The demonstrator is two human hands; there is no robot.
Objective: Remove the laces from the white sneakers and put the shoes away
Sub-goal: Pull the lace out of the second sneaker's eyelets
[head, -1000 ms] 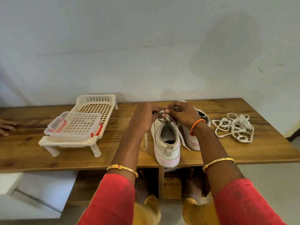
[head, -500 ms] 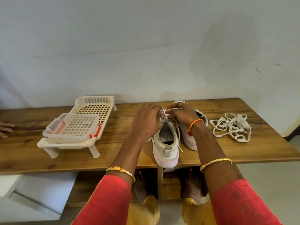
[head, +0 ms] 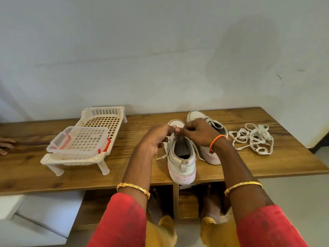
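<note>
Two white sneakers are set side by side on the wooden bench point(head: 231, 168). The lace point(head: 170, 141) of the near sneaker point(head: 181, 157) is pinched by the left hand point(head: 156, 138) and the right hand point(head: 197, 132) above its tongue. A loose pile of laces point(head: 252, 138) is seen right of the far sneaker point(head: 213, 125).

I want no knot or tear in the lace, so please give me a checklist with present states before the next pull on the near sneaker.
1. Both hands on the lace: left hand and right hand pinch the lace at the top eyelets: ok.
2. Near sneaker stands flat on the table: ok.
3. Its heel overhangs the table edge: not ok.
4. Lace free of knots inside the eyelets: cannot tell.
5. Removed lace pile lies apart from the work: ok.
</note>
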